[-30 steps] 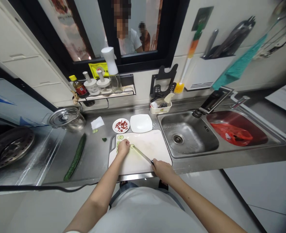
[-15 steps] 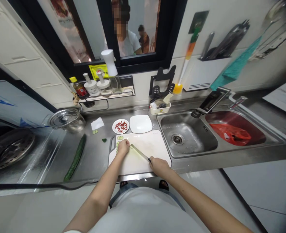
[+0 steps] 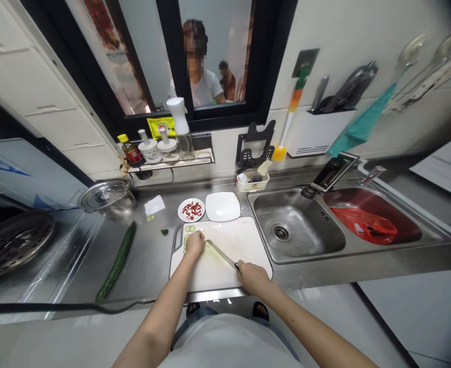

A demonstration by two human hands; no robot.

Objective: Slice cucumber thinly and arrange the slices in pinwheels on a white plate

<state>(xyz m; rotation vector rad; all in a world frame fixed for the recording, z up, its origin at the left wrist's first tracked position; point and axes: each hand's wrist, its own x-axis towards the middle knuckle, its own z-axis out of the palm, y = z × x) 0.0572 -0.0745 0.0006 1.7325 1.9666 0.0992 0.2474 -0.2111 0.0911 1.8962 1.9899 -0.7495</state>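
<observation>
On the white cutting board (image 3: 229,266) my left hand (image 3: 195,244) is closed, its fingers bunched near the knife tip; whatever it holds is hidden. My right hand (image 3: 251,276) grips the black handle of a knife (image 3: 222,254), whose blade points up and left toward my left hand. A thin slice lies at the blade's tip. Several pale green cucumber slices (image 3: 189,228) lie at the board's upper left, partly behind my left hand. Behind the board are a plate of red chopped pieces (image 3: 191,210) and a bare white plate (image 3: 222,206).
A whole cucumber (image 3: 116,261) and a small green end piece (image 3: 164,232) lie on the steel counter left of the board. Farther left stands a lidded pot (image 3: 108,198). A double sink (image 3: 300,225) is on the right, with a red bag (image 3: 365,225) in one basin.
The camera view has tilted, so the scene sits slightly lower. Both hands and the knife stay in nearly the same place on the board.
</observation>
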